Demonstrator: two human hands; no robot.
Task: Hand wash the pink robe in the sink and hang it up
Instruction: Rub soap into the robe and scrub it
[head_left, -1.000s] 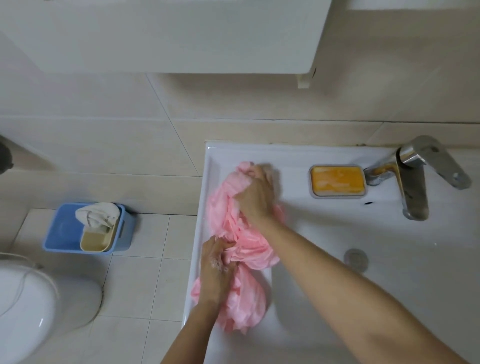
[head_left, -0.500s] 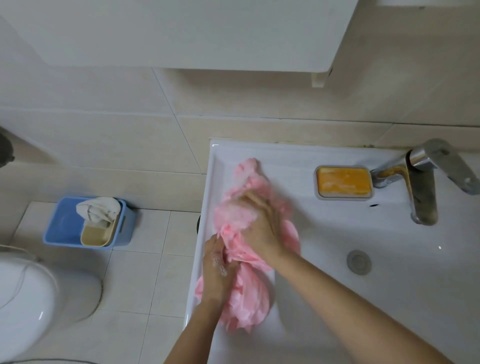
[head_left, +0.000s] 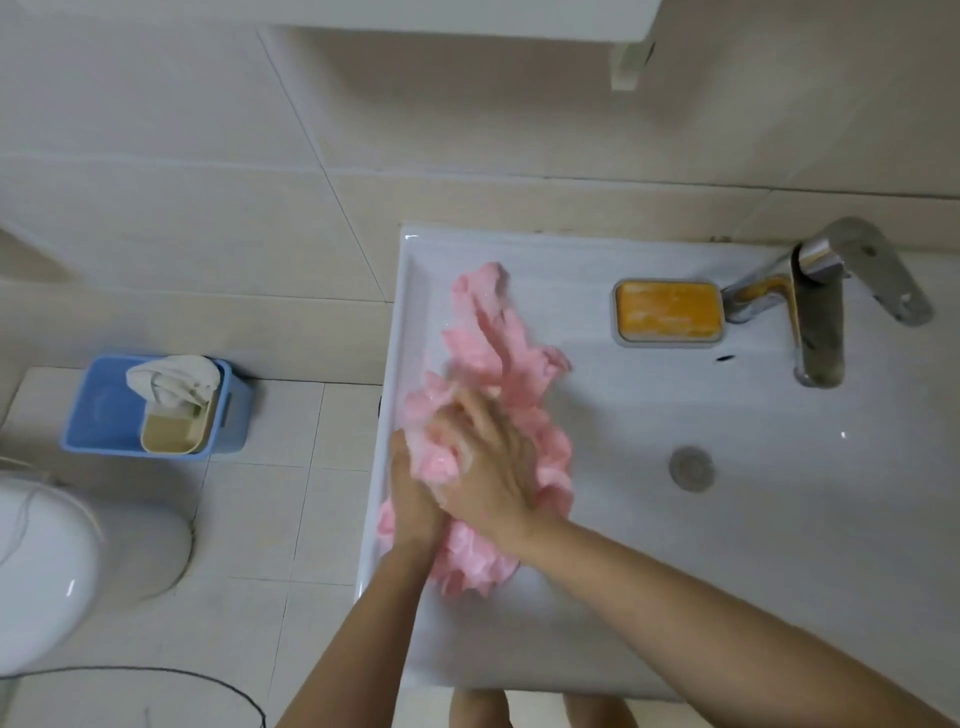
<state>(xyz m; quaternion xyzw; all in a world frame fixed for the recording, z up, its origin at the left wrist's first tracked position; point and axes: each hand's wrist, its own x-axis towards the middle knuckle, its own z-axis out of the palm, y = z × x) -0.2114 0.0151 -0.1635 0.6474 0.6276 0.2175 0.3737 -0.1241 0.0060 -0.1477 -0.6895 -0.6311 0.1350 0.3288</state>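
Robe: the pink robe (head_left: 498, 332) lies bunched in the sink (head_left: 675, 571), along its left side; its long way runs from far to near.
Right grip: the right grip (head_left: 488, 467) sits on top of the middle bunch; its fingers bend round the cloth, clamped on it.
Left grip: the left grip (head_left: 413, 499) touches the robe's near left side, just beside the other; its fingers hide under cloth, so I cannot tell if it is clamped.
Which way: the free robe lies beyond both grips; the right grip is nearer to it.
Change: a second ago the right grip was at the far end; now it is back by the left grip.
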